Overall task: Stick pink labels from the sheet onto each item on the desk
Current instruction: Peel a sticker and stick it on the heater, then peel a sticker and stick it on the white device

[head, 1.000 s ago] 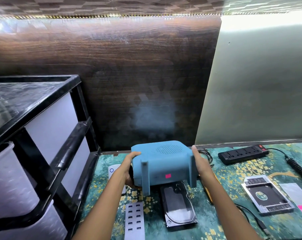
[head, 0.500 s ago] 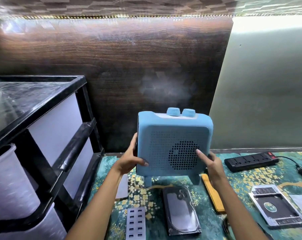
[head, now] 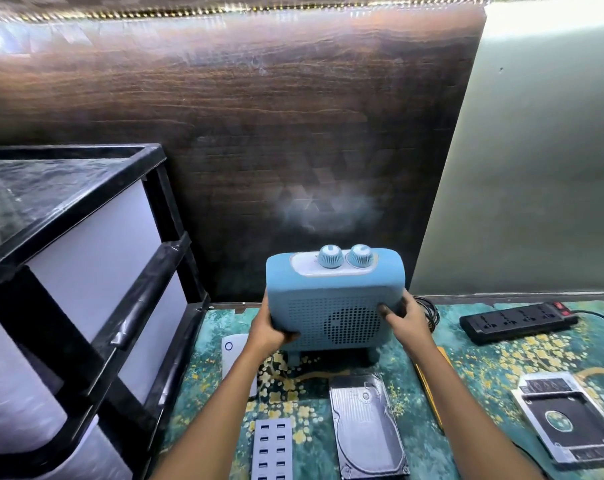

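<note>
Gripping the heater [head: 335, 306] at 9 and 3 o'clock, the left hand [head: 271, 332] and right hand [head: 406, 318] seemingly steady it upright on the surface [head: 501, 358].

A black drawer rack [head: 85, 271] stands left of the left hand [head: 269, 332]. A dark wooden panel [head: 259, 133] rises beyond that hand.

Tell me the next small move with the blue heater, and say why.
Probably set the heater down on its feet and let go. It is upright at the back of the desk, feet right at the surface, gripped at each side by the left hand and right hand. The hard drive in front shows no pink label yet.
</note>
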{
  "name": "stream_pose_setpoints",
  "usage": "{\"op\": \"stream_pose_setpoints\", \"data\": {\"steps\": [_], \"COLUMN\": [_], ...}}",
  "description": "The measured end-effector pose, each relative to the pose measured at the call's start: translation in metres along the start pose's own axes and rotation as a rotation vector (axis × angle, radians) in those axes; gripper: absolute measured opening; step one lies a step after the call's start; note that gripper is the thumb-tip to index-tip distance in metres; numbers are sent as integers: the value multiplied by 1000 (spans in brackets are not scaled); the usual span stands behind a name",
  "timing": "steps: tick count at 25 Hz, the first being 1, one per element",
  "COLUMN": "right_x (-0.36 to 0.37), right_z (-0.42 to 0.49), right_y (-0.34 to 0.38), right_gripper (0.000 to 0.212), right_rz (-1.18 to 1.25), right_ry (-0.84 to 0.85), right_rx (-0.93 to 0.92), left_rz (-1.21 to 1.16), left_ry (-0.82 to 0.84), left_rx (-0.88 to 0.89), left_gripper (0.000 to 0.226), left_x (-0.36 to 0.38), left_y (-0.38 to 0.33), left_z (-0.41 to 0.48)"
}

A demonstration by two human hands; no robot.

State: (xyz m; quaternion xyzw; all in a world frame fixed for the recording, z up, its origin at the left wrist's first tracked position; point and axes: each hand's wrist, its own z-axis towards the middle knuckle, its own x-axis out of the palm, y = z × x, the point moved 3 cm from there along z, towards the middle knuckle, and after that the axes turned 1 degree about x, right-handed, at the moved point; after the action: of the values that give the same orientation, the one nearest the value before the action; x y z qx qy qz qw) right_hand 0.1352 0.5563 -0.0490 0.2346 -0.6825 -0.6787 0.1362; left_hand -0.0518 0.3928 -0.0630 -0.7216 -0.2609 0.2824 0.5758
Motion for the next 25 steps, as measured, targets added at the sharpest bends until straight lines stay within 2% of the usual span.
{"op": "stream_pose_setpoints", "data": {"steps": [6,9,12,13,15,17,20,25], "right_x": [-2,-6,-18,-26,-47,-71,-121,-228], "right_z": [-9,-32,-59,-69,-93,-115,-138,-154], "right_y": [-13,-15,-15,-14,-12,-11,-25,-55], "right_gripper": [58,53,56,54,45,37,30,24], "right_rz": [-136,-244,-166,-87,68,125,68,19], "right_ry": [-52,-125,-85,-67,-47,-57,-104,-285], "right_rx": [61,84,90,118,137,133,147,193], "left_rz": [247,303,161,71,-38,15,104,144], "left_ry": [-144,-235,-458,-475,-383,-228,-48,122], "left_rx": [94,28,-36,-16,24,70,104,124], "left_gripper": [80,83,66,57,46,43,42,36], "left_x": [3,10,29,42,78,115,169,252], "left_y": [7,4,1,5,16,26,26,12], "left_z": [-22,-34,-69,-85,-114,-133,-150,-170]}}
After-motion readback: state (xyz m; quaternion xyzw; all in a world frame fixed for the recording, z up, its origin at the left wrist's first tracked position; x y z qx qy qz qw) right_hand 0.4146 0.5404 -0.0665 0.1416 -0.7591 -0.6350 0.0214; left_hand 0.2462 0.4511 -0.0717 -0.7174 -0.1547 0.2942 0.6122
